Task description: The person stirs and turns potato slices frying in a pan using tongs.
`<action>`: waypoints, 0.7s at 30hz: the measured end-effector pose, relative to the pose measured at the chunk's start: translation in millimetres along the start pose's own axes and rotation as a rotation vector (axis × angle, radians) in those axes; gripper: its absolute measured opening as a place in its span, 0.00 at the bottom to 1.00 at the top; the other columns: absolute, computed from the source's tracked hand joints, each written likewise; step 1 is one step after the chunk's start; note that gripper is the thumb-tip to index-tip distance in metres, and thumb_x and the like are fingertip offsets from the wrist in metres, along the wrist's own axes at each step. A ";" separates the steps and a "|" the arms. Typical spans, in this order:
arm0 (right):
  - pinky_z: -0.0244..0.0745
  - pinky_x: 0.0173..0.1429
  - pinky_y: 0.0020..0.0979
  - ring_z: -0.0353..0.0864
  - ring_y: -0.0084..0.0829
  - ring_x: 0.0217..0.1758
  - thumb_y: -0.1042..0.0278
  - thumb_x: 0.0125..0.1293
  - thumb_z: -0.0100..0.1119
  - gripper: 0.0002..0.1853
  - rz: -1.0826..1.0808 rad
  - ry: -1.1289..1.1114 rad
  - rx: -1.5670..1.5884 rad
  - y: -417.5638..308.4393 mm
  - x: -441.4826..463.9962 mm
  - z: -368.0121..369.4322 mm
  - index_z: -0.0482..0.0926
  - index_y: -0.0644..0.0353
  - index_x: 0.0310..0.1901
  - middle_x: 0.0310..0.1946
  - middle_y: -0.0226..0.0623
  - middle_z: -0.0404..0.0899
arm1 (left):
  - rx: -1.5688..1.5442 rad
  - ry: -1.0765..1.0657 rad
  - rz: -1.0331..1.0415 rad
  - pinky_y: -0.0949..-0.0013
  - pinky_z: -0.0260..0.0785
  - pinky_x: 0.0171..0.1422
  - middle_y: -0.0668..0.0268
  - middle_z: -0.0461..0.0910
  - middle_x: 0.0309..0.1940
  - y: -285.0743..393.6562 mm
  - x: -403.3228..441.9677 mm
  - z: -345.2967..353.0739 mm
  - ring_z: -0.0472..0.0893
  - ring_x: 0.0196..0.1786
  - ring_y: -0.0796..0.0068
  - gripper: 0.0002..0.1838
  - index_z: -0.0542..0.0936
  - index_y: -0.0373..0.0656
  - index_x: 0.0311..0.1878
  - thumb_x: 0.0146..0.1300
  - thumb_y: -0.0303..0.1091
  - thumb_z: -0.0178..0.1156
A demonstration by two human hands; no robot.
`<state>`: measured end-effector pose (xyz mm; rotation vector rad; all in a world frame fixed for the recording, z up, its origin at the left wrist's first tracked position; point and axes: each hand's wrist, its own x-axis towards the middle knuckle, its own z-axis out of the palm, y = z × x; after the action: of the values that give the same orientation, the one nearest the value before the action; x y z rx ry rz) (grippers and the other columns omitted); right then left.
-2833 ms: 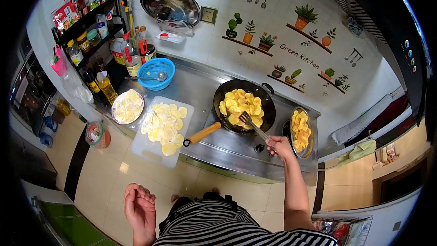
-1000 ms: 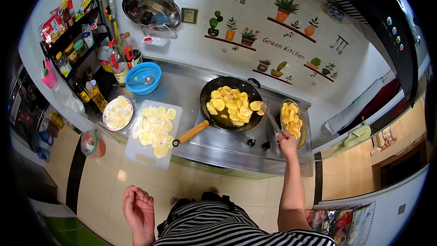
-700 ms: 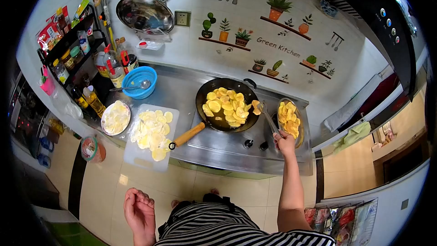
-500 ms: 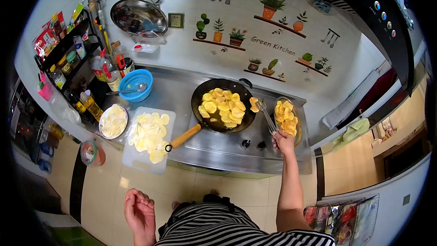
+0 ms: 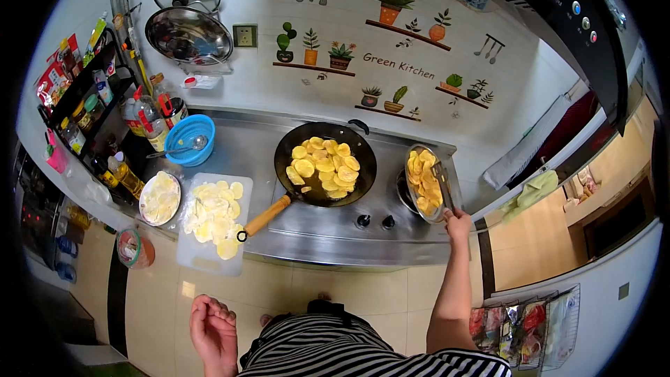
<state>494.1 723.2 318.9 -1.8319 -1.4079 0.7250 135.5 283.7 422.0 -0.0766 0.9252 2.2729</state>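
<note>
My right hand (image 5: 457, 225) grips metal tongs (image 5: 441, 180), whose tips are over a plate of golden fried slices (image 5: 423, 176) at the right of the stove. Whether the tongs pinch a slice is unclear. Left of them, a black wok (image 5: 285, 146) with a wooden handle (image 5: 269, 214) holds several yellow slices (image 5: 324, 165) in oil. My left hand (image 5: 213, 328) hangs in front of my body, fingers curled in, holding nothing. Pale raw slices (image 5: 213, 211) cover much of a white cutting board (image 5: 202, 257) beside the wok handle.
A bowl of pale slices (image 5: 160, 197) stands left of the board, with a blue basket (image 5: 190, 126) and a ladle (image 5: 199, 142) behind it. Bottles (image 5: 148, 115) and a black rack (image 5: 84, 91) line the left wall. The range hood (image 5: 558, 28) overhangs the upper right.
My right hand has swung the tongs from the gap beside the wok to over the plate; the slice they pinched no longer shows apart. The view has shifted slightly right. My left hand stays put.
</note>
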 end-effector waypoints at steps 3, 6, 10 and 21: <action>0.72 0.30 0.30 0.79 0.29 0.23 0.62 0.54 0.66 0.26 -0.052 0.009 -0.048 -13.5 -13.0 -2.5 0.76 0.71 0.51 0.32 0.48 0.82 | 0.009 0.015 -0.007 0.73 0.63 0.36 0.69 0.71 0.28 -1.1 0.1 5.1 0.69 0.31 0.78 0.07 0.72 0.43 0.39 0.67 0.35 0.49; 0.74 0.42 0.32 0.82 0.35 0.36 0.61 0.55 0.65 0.28 -0.160 -0.155 -0.063 -35.8 -35.9 12.5 0.74 0.72 0.53 0.40 0.53 0.81 | 0.014 0.016 -0.016 0.74 0.63 0.36 0.69 0.71 0.28 -1.4 1.6 6.2 0.69 0.31 0.78 0.07 0.72 0.42 0.39 0.67 0.35 0.49; 0.69 0.58 0.33 0.78 0.45 0.54 0.57 0.55 0.64 0.29 -0.405 -0.360 -0.144 -87.6 -77.2 43.1 0.74 0.70 0.54 0.50 0.56 0.77 | 0.001 0.022 -0.012 0.75 0.63 0.36 0.68 0.71 0.28 -0.6 1.0 7.6 0.69 0.31 0.78 0.07 0.72 0.42 0.40 0.67 0.34 0.49; 0.73 0.53 0.39 0.80 0.49 0.46 0.56 0.53 0.64 0.30 -0.492 -0.407 -0.545 -138.7 -97.2 112.7 0.75 0.69 0.53 0.39 0.58 0.79 | -0.047 0.109 0.067 0.74 0.62 0.36 0.68 0.71 0.28 9.5 -8.1 -13.2 0.69 0.30 0.78 0.06 0.72 0.42 0.40 0.67 0.34 0.48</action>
<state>302.3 673.1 364.6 -1.6445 -2.4030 0.4976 133.5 265.7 420.2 -0.1940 0.9433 2.3725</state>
